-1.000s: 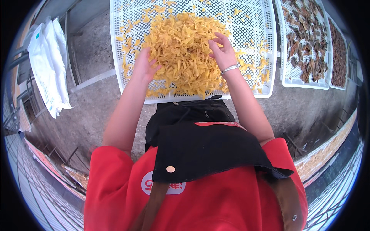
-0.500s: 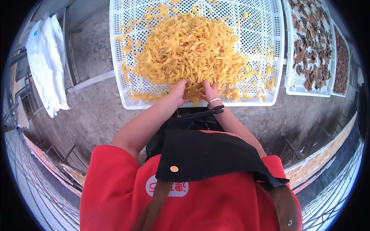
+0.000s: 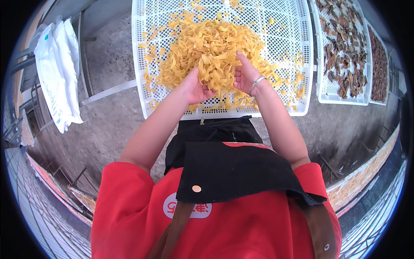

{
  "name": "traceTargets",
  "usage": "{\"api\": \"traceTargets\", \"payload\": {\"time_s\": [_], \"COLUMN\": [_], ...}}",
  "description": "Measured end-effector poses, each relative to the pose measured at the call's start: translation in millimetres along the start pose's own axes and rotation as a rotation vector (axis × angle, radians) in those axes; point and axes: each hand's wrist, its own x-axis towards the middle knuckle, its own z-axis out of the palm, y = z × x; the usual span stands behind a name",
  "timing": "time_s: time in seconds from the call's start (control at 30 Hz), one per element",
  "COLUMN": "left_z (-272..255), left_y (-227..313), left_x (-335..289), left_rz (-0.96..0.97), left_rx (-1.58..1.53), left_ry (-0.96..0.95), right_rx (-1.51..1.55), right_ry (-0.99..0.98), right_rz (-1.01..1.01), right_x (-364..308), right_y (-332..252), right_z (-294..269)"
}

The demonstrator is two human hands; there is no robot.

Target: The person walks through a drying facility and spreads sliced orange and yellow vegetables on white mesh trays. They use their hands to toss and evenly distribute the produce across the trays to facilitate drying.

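Both left hand (image 3: 195, 90) and right hand (image 3: 248, 77) are cupped, half open, fingers loosely curled, facing each other across a loose clump of yellow strips (image 3: 215, 71). Clump lies between them, over the near side of the heap (image 3: 183, 54) in a white mesh tray (image 3: 282, 41); left fingers just below it, right thumb beside its upper edge. Whether it bears on the fingers, cannot tell; no tight grip visible. Strips look light, thin, pliable, apt to shed singly; slipperiness uncertain. Best taken from beneath, palms together, unsqueezed.
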Motion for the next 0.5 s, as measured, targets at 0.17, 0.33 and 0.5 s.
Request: {"api": "traceTargets", "payload": {"time_s": [0.17,0.33,0.5], "left_z": [-19.5,-22.8,-28.8], "left_y": [33.3,47.8,47.2], "left_x": [-8.7,-8.8,-14.2], "left_rz": [0.049,0.182,0.282], "left_rx": [-0.203,-0.19,0.019], "left_ry": [-0.11,-0.008,0.039], "right_rx": [0.249,-0.496,-1.557], "right_ry": [-0.104,0.234,0.428], "right_rz": [-0.282,-1.178,-1.537], "right_x": [0.5,20.7,39.4], "right_y": [-15.6,23.9,40.3], "right_z": [4.0,-13.6,14.0]}}
